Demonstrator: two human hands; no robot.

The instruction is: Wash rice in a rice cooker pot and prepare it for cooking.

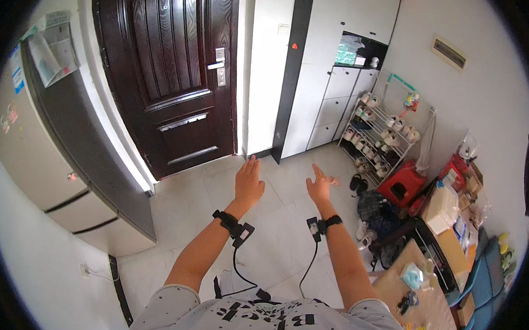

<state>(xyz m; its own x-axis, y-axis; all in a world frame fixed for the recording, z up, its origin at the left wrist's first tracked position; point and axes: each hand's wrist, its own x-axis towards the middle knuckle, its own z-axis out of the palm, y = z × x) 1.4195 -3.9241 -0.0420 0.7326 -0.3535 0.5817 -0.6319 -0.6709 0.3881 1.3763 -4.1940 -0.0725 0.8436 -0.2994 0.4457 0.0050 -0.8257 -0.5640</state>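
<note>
Both of my arms reach forward over the pale tiled floor (274, 236), and neither hand touches anything. My left hand (249, 182) is flat with its fingers extended side by side and the thumb a little apart. It appears nearest the bottom of the dark brown panelled door (179, 95), which is closed and has a silver lever handle (216, 66). My right hand (320, 185) has its fingers spread, slightly blurred, with nothing in it. Each wrist wears a black strap with a small cabled device: the left device (242, 235) and the right device (313, 229).
A refrigerator (34, 155) stands at left. White cabinets (310, 87) adjoin a metal shoe rack (376, 139) full of shoes. Bags (377, 209) and a red plastic stool (403, 184) crowd the right floor, near a table (435, 300) with small items and a blue chair (485, 272).
</note>
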